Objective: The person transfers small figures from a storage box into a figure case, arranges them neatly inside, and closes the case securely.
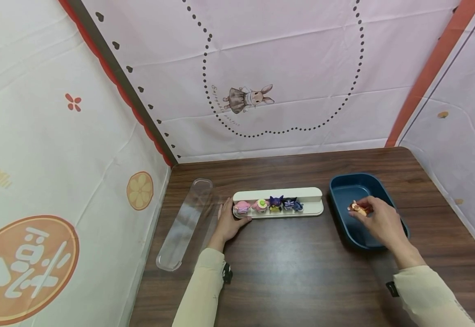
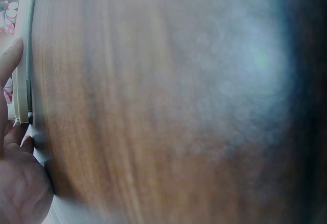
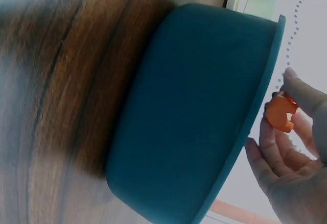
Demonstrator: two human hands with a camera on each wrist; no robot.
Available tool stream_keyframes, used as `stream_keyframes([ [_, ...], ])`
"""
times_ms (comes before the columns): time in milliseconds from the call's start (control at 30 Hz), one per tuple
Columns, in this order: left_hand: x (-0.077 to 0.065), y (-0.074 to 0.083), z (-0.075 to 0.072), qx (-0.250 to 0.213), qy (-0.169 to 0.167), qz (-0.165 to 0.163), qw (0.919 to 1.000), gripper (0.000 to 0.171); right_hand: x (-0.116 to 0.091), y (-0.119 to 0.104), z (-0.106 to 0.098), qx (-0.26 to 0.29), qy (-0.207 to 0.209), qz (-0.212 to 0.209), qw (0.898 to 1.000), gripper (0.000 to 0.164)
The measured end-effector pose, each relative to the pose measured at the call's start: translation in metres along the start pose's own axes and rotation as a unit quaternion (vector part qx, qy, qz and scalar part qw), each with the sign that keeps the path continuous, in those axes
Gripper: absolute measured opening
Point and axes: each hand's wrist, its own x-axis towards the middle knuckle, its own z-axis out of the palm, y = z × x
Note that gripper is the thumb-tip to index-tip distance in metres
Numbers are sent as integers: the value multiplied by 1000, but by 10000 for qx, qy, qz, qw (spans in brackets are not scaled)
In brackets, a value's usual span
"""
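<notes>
A long white display tray [image 1: 313,208] lies mid-table with several small figurines in a row: two pink ones [image 1: 242,207] at the left, then a purple-and-yellow one [image 1: 276,203] and dark blue ones [image 1: 292,204]. At its left end my left hand [image 1: 228,223] grips the tray, thumb along the front edge; in the left wrist view the thumb [image 2: 10,55] overlaps its rim. My right hand [image 1: 382,221] pinches a small orange-brown figurine [image 1: 358,208] between thumb and fingers, over the dark blue bin [image 1: 348,227]. The right wrist view shows the figurine's orange side [image 3: 279,113] above the bin's rim.
A clear plastic cover [image 1: 184,225] lies slanted on the table's left side. Brown wood-grain tabletop [image 1: 286,272] spreads in front of the tray. Printed cloth walls [image 1: 303,68] stand along the back, left and right.
</notes>
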Motion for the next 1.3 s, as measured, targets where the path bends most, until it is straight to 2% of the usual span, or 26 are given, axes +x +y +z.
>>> stream_keyframes([
  [333, 1, -2, 2, -3, -45, -39, 10000, 103, 5, -11, 6, 156, 379, -161, 9990, 36],
  [533, 0, -1, 0, -13, -64, -75, 10000, 104, 9, -17, 11, 209, 544, -305, 9978, 46],
  [700, 0, 0, 0, -45, -40, -75, 10000, 103, 13, -26, 15, 218, 454, -307, 9983, 52],
  [1000, 0, -1, 1, -1, -39, -42, 10000, 102, 21, -43, 26, 168, 393, -413, 9982, 36],
  [1133, -1, -1, 1, -44, -25, 6, 10000, 101, 24, -48, 30, 100, 420, -370, 9984, 35],
  [1300, -1, 0, 0, -54, -32, -26, 10000, 102, 25, -53, 35, 328, 411, -259, 9983, 33],
])
